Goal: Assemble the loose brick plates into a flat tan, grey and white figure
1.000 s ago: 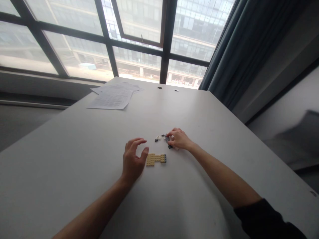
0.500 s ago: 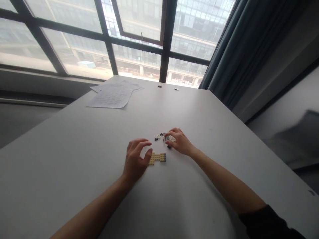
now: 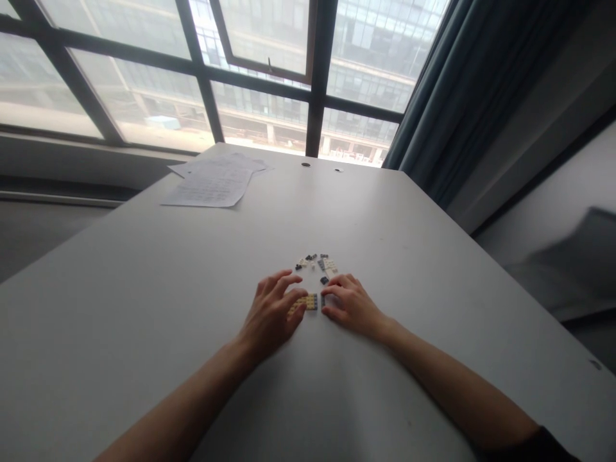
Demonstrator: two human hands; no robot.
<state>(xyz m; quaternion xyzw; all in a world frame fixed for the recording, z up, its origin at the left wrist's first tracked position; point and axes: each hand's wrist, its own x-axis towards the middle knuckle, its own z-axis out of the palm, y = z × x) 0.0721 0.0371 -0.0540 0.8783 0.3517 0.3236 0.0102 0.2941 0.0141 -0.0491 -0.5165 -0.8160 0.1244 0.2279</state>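
Your left hand [image 3: 270,309] over the yellow plate [image 3: 310,301], its grip I cannot tell, your right hand [image 3: 353,305] pinching a grey piece [image 3: 323,301], just beside the plate's end.

A flat building-brick plate [image 3: 310,303] is sandy yellow, dotted with even rows of studs in the same yellow, and ends in a blue-grey band [image 3: 316,301]. The small strip [image 3: 323,301] just beside it is dark grey. Beyond them lie cream pieces [image 3: 330,264] with a studded pattern, a mid-grey piece [image 3: 321,264] and several near-black bits [image 3: 324,280]. The counter [image 3: 192,269] is plain white. The paper sheets [image 3: 212,186] are white, lined with rows of grey print. The window frame [image 3: 315,96] is dark charcoal, the curtain [image 3: 443,96] deep slate blue, the sleeve [image 3: 543,447] black.
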